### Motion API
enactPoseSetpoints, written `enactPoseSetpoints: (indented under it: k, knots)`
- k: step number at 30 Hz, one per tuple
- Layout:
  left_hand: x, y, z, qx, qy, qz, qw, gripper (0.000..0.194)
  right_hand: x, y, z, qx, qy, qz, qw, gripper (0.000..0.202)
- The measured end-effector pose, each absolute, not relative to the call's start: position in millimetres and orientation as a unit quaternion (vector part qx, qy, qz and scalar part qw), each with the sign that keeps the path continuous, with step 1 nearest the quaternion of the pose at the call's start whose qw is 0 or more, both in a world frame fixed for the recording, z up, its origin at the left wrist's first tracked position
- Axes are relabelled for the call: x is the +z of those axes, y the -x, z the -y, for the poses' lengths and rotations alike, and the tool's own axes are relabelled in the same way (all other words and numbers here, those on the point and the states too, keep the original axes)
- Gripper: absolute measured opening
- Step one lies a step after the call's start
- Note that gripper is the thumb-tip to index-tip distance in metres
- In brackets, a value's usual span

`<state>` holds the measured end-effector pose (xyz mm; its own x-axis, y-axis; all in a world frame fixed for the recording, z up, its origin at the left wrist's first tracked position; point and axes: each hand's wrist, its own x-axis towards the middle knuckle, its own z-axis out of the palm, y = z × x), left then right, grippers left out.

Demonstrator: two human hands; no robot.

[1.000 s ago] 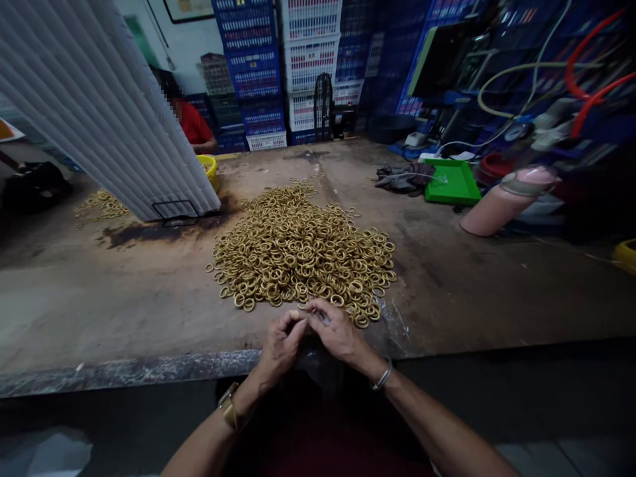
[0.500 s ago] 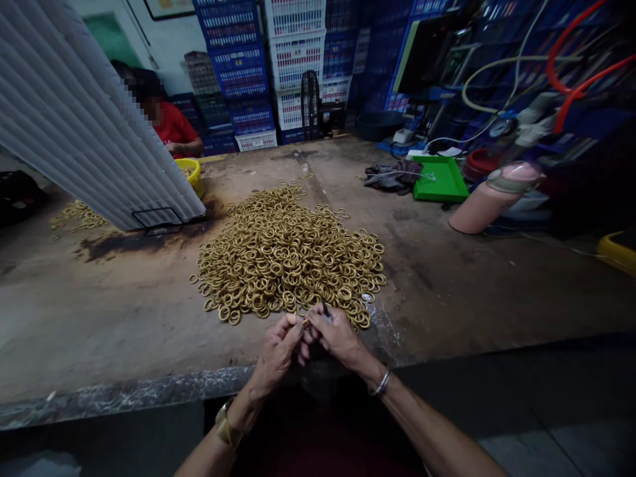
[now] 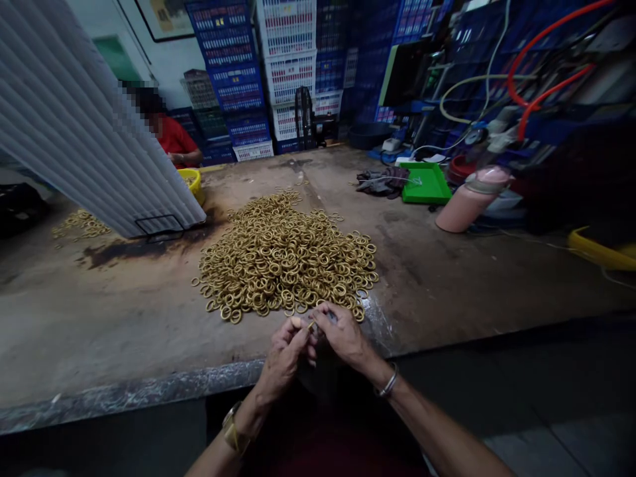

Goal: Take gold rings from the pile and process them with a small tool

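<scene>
A large heap of brass-coloured rings lies on the table in front of me. At the heap's near edge, my left hand pinches a single brass ring between thumb and fingertips. Close beside it on the right, my right hand is closed, its thumb and index fingertips meeting at the same ring. Something greyish shows within the right hand's curled fingers, too small and dim to name. Both hands are held over the table's front edge.
A slanted corrugated light panel stands at left, with scattered rings and a yellow basin near it. Across the table sits a person in red. To the right are dark gloves, a green tray and a pink bottle.
The view has shifted slightly. The dark slim tool that stuck up from my right hand no longer shows, and the ring is now seen nearly edge-on between the fingertips.
</scene>
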<state>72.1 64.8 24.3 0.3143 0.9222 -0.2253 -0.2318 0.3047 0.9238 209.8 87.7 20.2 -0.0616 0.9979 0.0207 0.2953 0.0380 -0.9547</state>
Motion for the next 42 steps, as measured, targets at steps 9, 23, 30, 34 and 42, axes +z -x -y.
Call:
enactPoseSetpoints:
  k: [9, 23, 30, 34, 42]
  knots:
    - [21.5, -59.0, -59.6, 0.441, -0.414, -0.409, 0.684, 0.024, 18.2, -202.1, -68.8, 0.263, 0.5, 0.779, 0.27, 0.012]
    - [20.7, -50.5, -50.9, 0.453, -0.285, -0.376, 0.756, 0.021, -3.4, -254.1, -74.8, 0.055, 0.709, 0.655, 0.257, 0.026]
    - [7.7, -52.0, -51.2, 0.455, -0.232, -0.373, 0.775, 0.017, -14.3, -260.0, -74.7, 0.012, 0.765, 0.632, 0.127, 0.075]
    - [4.1, -53.8, -52.3, 0.442, -0.166, -0.356, 0.807, 0.02, -15.2, -239.0, -86.1, 0.01, 0.745, 0.655, 0.124, 0.075]
    - [-4.5, -45.7, -54.0, 0.457, -0.051, -0.363, 0.81, 0.013, -12.4, -192.7, -112.7, 0.027, 0.699, 0.705, 0.119, 0.064]
